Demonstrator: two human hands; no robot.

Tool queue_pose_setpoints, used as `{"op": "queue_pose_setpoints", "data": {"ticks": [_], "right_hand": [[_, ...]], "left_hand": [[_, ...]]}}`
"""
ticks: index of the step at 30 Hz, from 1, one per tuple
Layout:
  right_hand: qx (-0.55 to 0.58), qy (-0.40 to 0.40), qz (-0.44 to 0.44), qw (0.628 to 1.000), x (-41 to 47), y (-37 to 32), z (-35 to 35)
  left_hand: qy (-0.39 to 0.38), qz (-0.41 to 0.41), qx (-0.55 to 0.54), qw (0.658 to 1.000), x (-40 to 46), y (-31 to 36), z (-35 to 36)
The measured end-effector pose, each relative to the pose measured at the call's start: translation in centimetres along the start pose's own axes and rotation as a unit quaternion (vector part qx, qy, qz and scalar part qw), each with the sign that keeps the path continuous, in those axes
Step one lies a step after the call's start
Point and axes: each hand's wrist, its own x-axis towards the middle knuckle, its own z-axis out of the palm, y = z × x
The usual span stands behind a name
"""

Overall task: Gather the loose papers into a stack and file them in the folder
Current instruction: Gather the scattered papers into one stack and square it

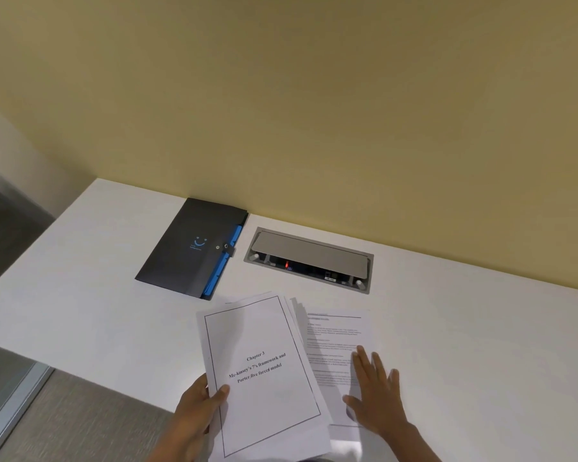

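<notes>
A stack of white papers (pixel 264 371) is lifted at a tilt above the white desk (pixel 97 305); its top sheet reads "Chapter 3". My left hand (pixel 197 411) grips the stack's lower left edge, thumb on top. One printed sheet (pixel 334 341) lies flat on the desk to the right, partly under the stack. My right hand (pixel 376 395) rests flat on that sheet with fingers spread. A black folder (pixel 187 251) with blue tabs and a snap strap lies shut at the back of the desk.
A grey cable box (pixel 309 260) with its lid raised is sunk into the desk right of the folder. A yellow wall rises behind the desk. The desk's left edge drops to a grey floor (pixel 80 421).
</notes>
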Motion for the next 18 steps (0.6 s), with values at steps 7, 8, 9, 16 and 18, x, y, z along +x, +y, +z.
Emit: {"op": "queue_pose_setpoints", "data": {"ticks": [7, 8, 9, 16, 18], "right_hand": [[0.043, 0.062, 0.023, 0.997, 1.5, 0.3, -4.0], [0.047, 0.06, 0.023, 0.997, 2.1, 0.4, -5.0], [0.047, 0.057, 0.023, 0.997, 2.8, 0.5, -5.9], [-0.029, -0.002, 0.008, 1.0, 5.3, 0.4, -8.4], [-0.035, 0.008, 0.011, 0.999, 5.1, 0.2, -7.8]], "left_hand": [[-0.014, 0.007, -0.02, 1.0, -0.5, -0.2, 0.9], [-0.013, 0.008, -0.019, 1.0, -0.5, -0.3, 0.9], [-0.01, 0.011, -0.018, 1.0, -0.6, -0.4, 0.9], [0.008, 0.023, -0.04, 0.999, -0.9, -0.7, 0.1], [0.012, 0.022, -0.054, 0.998, -1.0, -0.8, -0.2]]}}
